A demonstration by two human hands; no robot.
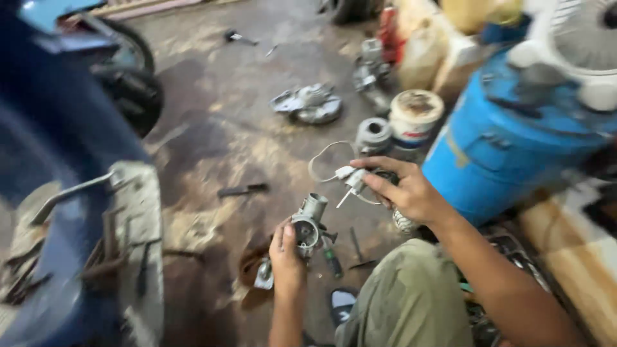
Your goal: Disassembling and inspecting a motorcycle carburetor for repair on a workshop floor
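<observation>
Now, left hand (286,257): I grip the grey metal carburetor (310,225) from below, fingers wrapped round its body, its open throat turned up toward me so I can see inside.
Right hand (405,189): just right of the carburetor and a little farther out, fingers pinching a small white connector (350,175) on a pale wire loop (321,160), kept off the dirt.
Beside the left hand: a screwdriver (331,260) lies within reach.
Floor (218,128): stained, oily concrete strewn with engine parts.
Beyond the right hand: a white tub (416,115) and a blue drum (501,148).
Far left: a blue scooter (58,160).
</observation>
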